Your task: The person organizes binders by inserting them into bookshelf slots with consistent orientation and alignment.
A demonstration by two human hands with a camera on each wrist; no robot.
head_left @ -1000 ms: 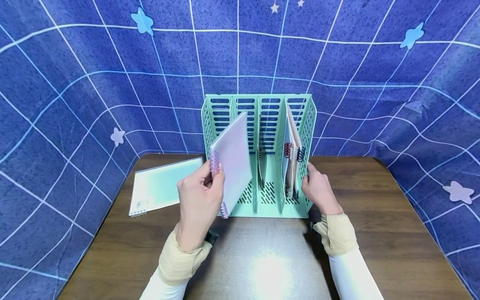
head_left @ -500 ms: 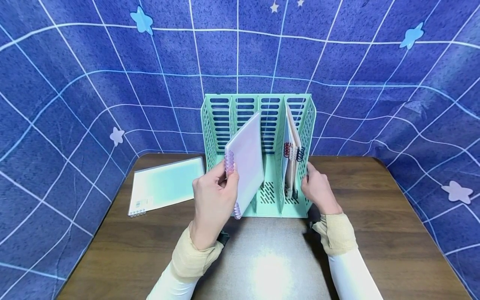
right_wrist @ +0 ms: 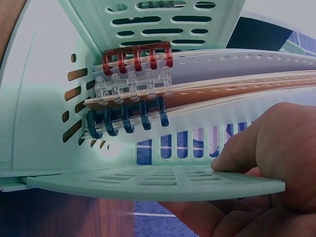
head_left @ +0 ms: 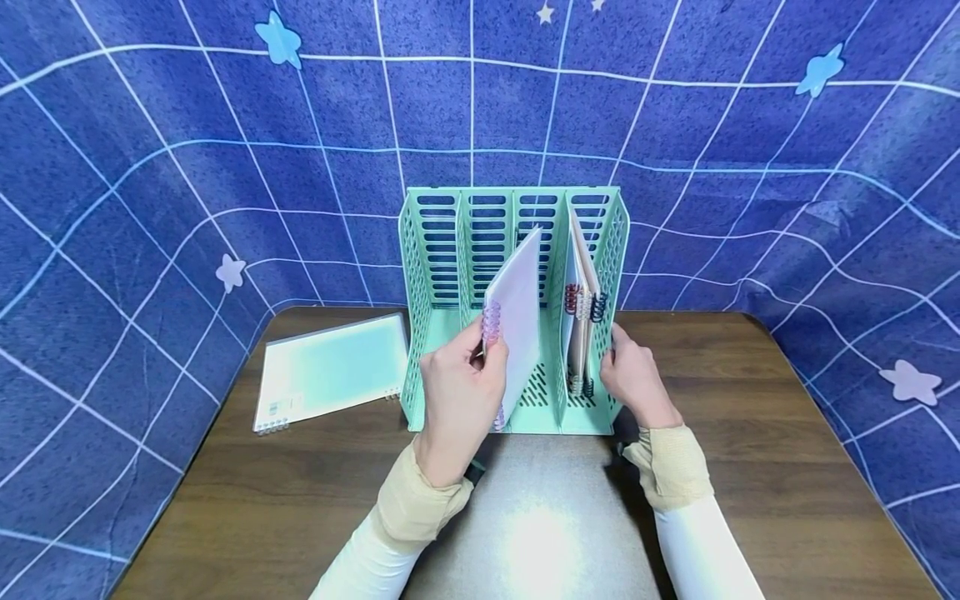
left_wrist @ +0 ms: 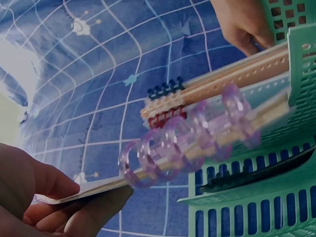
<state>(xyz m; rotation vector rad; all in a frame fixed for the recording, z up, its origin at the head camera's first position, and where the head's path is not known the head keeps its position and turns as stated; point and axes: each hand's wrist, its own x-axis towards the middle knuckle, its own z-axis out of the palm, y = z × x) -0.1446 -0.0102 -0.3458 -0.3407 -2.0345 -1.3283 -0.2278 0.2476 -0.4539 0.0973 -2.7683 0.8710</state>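
Observation:
My left hand [head_left: 461, 392] pinches a pale lilac ring-bound notebook [head_left: 517, 308] by its purple-ringed edge. The notebook stands upright in front of the third compartment from the left of a mint-green file organizer [head_left: 540, 417]; how far it reaches inside cannot be told. My right hand [head_left: 637, 379] grips the organizer's right side wall [right_wrist: 158, 183], thumb inside and fingers outside. Notebooks with red [right_wrist: 138, 58], clear [right_wrist: 133, 86] and dark blue rings [right_wrist: 126, 118] stand in the rightmost compartment. A dark notebook [left_wrist: 261, 170], mostly hidden in the head view, sits by a divider.
On the brown wooden desk [head_left: 750, 467], a white and turquoise ring-bound notebook [head_left: 337, 362] lies flat beside the organizer's left wall. A blue cloth [head_left: 337, 100] with white lines and stars hangs close behind and along both sides.
My left hand has carried the lilac notebook rightward, from the organizer's left part to the third compartment. It now covers the dark notebook in the head view. My right hand stays in place.

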